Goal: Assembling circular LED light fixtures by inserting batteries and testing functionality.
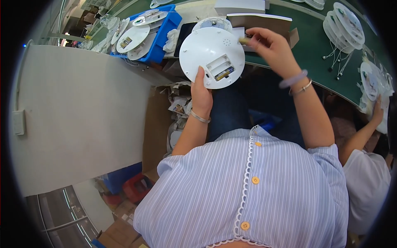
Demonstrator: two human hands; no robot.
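Observation:
My left hand grips a white round plastic disc by its near edge, with the thumb on its face. That face has a cluster of small holes and an uncovered battery compartment. Gold-and-dark batteries lie at the compartment's near side; its far part shows bare slots. To the right of the disc, my right hand is closed in a pinch on a battery, slightly blurred, over an open cardboard box. Another round unit sits partly hidden behind the disc.
A blue bin full of white discs stands at the far left of the green table. Stacked discs with dangling wires are at the far right. A co-worker's hand holds a bagged disc there. A tall cardboard carton stands below left.

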